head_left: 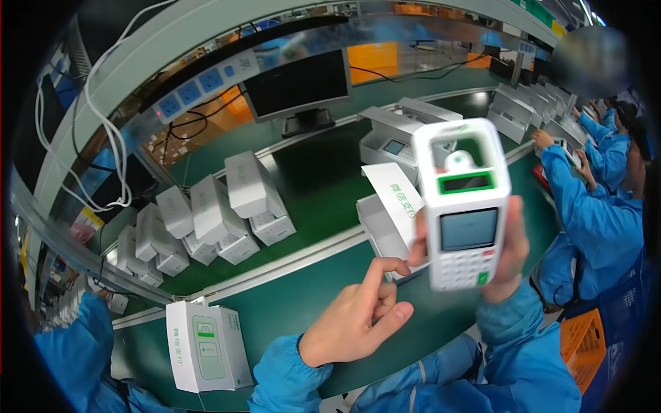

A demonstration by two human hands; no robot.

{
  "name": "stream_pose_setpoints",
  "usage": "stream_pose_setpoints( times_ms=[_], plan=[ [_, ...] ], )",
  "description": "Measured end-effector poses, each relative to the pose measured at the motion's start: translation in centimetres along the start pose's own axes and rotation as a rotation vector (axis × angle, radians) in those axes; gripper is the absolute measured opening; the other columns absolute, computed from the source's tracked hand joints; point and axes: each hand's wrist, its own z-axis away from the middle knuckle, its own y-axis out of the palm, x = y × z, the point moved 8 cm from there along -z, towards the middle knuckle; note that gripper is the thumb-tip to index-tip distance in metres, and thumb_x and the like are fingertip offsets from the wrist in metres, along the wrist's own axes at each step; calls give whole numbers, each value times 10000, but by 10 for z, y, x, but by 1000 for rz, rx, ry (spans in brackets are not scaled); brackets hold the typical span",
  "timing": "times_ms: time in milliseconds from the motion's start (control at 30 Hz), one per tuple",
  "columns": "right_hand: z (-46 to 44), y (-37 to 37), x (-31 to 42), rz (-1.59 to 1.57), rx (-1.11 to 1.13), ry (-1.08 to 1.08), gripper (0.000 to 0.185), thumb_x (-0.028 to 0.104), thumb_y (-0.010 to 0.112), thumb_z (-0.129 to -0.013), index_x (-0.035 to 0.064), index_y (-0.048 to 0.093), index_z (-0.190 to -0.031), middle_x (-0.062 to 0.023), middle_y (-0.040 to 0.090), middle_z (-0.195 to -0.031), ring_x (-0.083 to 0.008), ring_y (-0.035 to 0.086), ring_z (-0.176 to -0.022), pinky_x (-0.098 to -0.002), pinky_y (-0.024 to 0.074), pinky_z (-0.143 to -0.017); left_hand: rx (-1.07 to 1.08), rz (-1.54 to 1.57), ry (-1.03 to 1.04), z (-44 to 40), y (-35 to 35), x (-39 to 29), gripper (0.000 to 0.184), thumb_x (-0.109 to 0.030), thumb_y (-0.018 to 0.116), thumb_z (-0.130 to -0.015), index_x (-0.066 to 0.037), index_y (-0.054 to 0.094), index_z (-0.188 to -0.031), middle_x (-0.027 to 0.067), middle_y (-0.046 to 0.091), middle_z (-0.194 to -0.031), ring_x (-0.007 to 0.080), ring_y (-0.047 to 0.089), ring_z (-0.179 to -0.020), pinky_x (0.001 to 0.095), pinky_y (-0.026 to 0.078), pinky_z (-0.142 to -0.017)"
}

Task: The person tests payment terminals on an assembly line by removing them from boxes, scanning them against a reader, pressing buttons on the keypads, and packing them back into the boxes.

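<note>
A white handheld payment terminal [467,206] with a grey screen, a keypad and green-trimmed parts is held up in my right hand [513,251], whose fingers wrap round its sides. My left hand [361,316] is just left of the terminal's lower end. Its index finger is stretched out towards the terminal and the other fingers are loosely bent, with nothing in them. Behind the terminal, an open white box [382,224] with green lettering stands on the green bench [296,296], partly hidden by the terminal.
A white box [210,347] stands at the bench's front left. White boxes [251,193] line the green conveyor [310,165], and another open box [392,148] holds a terminal. A monitor [299,86] stands behind. Co-workers in blue sleeves [585,193] are at the right; another sleeve [82,344] is at the left.
</note>
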Motion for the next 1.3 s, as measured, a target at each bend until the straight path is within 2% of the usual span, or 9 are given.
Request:
stream_pose_setpoints(
  times_ms=[33, 67, 133, 167, 233, 267, 433, 1033, 1300],
  plan=[
    [11, -15, 29, 206, -29, -30, 1052, 767, 524, -962, -49, 295, -1584, -316, 611, -1211, -389, 734, -999, -473, 626, -874, 49, -133, -34, -3, 1, 1, 479, -231, 644, -1034, -20, 445, -1416, 73, 509, -653, 214, 508, -563, 369, 410, -576],
    [24, -25, 57, 501, -190, -73, 1133, 731, 724, -863, -48, 320, -1579, -299, 623, -1233, -346, 731, -1032, -441, 617, -864, -76, -126, 7, -7, -2, 1, 305, -186, 660, -996, -35, 543, -1234, 22, 313, -589, 144, 302, -520, 331, 253, -541],
    [35, -69, 97, 1096, -94, 73, 1135, 586, 919, -710, -24, 427, -1531, -229, 654, -1273, -318, 691, -1131, -424, 555, -955, -118, -220, -49, -11, -8, 15, 197, -142, 658, -991, -37, 609, -1151, 39, 357, -584, 167, 352, -507, 343, 286, -534],
    [37, -77, 105, 1373, -49, 199, 1099, 512, 971, -658, -2, 489, -1501, -202, 666, -1295, -316, 675, -1177, -407, 522, -1011, -137, -270, -79, -15, -10, 23, 163, -133, 659, -988, -38, 625, -1116, 43, 361, -578, 174, 352, -499, 347, 289, -530],
    [47, -95, 102, 1810, 77, 217, 984, 389, 966, -648, 24, 541, -1458, -187, 676, -1207, -350, 675, -1103, -434, 509, -997, -192, -296, -85, -18, -10, 36, 147, -121, 671, -974, -37, 639, -1090, 48, 379, -576, 175, 370, -494, 346, 304, -518],
    [50, -98, 98, 1926, 125, 362, 861, 305, 942, -667, 40, 587, -1405, -152, 659, -1161, -373, 639, -1084, -459, 483, -1018, -201, -304, -86, -22, -6, 43, 139, -115, 676, -967, -37, 646, -1078, 51, 389, -575, 175, 380, -491, 345, 312, -512],
    [62, -137, 82, 2054, 329, 315, 812, 234, 936, -647, 78, 609, -1374, -99, 639, -1215, -326, 607, -1143, -462, 442, -1071, -434, -505, 124, -26, 8, 66, 177, -90, 697, -925, -28, 658, -1087, 48, 427, -565, 161, 396, -471, 320, 329, -484],
    [66, -167, 74, 2051, 449, 376, 828, 151, 935, -612, 77, 623, -1377, -105, 639, -1258, -319, 592, -1199, -454, 419, -1132, -379, -569, 210, -35, 23, 95, 196, -108, 749, -834, -6, 630, -952, 40, 458, -553, 173, 450, -455, 324, 340, -475],
    [72, -171, 79, 2085, 433, 389, 828, 148, 931, -620, 70, 616, -1382, -114, 637, -1263, -329, 587, -1214, -441, 421, -1138, -372, -567, 222, -40, 28, 93, 222, -113, 758, -836, -11, 619, -978, 48, 477, -568, 183, 464, -460, 324, 354, -475]
  ],
)
